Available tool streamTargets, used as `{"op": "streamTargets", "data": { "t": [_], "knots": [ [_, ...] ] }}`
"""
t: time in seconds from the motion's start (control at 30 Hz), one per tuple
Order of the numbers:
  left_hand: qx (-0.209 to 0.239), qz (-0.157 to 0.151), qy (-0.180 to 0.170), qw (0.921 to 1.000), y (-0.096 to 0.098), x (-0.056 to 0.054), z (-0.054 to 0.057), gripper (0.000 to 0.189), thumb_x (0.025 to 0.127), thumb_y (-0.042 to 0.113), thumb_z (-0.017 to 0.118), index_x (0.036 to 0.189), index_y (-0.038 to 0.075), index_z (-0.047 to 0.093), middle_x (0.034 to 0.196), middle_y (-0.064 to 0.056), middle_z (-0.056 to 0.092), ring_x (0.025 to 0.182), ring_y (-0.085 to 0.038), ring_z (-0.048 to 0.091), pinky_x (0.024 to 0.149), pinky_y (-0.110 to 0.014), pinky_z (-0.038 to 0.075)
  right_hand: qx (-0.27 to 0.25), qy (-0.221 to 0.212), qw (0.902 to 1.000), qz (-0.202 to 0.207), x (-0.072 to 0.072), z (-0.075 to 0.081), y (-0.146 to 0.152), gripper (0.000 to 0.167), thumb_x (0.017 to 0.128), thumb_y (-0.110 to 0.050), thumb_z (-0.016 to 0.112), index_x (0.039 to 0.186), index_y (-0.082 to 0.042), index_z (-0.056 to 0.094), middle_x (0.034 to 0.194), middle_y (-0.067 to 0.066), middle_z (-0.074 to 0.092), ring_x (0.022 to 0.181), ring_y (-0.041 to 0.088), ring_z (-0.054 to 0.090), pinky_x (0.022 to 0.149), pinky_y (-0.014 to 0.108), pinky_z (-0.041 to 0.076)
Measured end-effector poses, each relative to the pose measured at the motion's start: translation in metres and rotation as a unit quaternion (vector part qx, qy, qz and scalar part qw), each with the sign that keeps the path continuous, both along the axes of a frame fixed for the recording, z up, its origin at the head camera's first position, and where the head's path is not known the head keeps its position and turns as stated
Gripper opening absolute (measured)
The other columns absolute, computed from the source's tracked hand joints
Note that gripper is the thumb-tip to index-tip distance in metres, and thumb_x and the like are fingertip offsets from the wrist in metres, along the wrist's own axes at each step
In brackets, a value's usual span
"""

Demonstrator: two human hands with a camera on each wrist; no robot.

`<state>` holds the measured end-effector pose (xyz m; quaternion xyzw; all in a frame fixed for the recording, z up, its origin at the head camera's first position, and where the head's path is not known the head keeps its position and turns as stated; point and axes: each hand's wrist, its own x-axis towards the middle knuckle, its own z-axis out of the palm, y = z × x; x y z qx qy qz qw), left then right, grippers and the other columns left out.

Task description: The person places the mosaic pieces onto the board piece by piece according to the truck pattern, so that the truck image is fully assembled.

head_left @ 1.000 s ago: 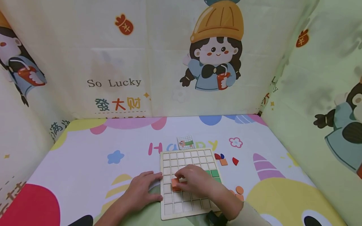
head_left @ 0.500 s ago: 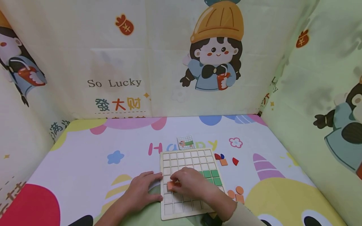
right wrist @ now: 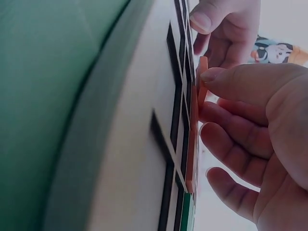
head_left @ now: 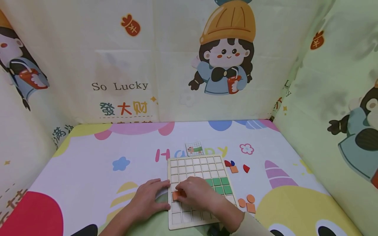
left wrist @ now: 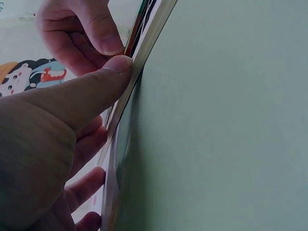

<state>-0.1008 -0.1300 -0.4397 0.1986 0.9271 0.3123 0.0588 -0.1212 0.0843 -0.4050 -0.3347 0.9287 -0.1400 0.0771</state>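
My right hand (head_left: 196,193) pinches an orange square tile (head_left: 175,196) over the left part of a wooden grid board (head_left: 195,226). In the right wrist view the tile (right wrist: 203,86) is tilted up between thumb and fingers, close to the grid. Another orange piece (right wrist: 191,159) lies in the grid beside it, and my right hand hides it in the head view. Several green square tiles (head_left: 218,189) fill cells at the board's right side. My left hand (head_left: 147,198) touches the board's left edge with thumb and fingers spread.
A small picture card (head_left: 194,149) lies behind the board. To the right are red pieces (head_left: 246,168), a blue piece (head_left: 232,163) and an orange square (head_left: 234,169). Nearer sit orange discs (head_left: 250,198) and another orange square (head_left: 251,208).
My right hand has moved left across the board with the orange tile, uncovering more green tiles and the orange discs. The left hand stays at the board's edge.
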Motion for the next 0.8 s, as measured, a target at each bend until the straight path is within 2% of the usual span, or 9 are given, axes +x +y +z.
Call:
{"op": "streamTargets", "data": {
  "t": [0.43,0.8],
  "knots": [
    [0.003,-0.002,0.001,1.0000,-0.0002,0.0015,0.0010,0.067,0.075,0.042,0.086,0.131,0.012,0.065,0.136,0.002,0.061,0.132,-0.035,0.046,0.105,-0.063,0.034,-0.002,0.022,0.9998,-0.004,0.0018,-0.0028,-0.0036,0.028,0.089,-0.030,0.078,0.112,-0.015,0.077,0.088,-0.012,0.070,0.076,0.005,0.054,0.074,0.020,0.047],
    [0.004,0.000,-0.002,1.0000,-0.0002,0.0012,0.0021,0.067,0.076,0.041,0.085,0.132,0.011,0.064,0.135,0.001,0.061,0.132,-0.035,0.045,0.105,-0.063,0.033,-0.007,0.028,0.9996,0.001,0.0024,-0.0042,-0.0029,0.025,0.090,-0.028,0.076,0.111,-0.015,0.075,0.074,-0.016,0.056,0.073,0.005,0.049,0.069,0.019,0.042]
  ]
}}
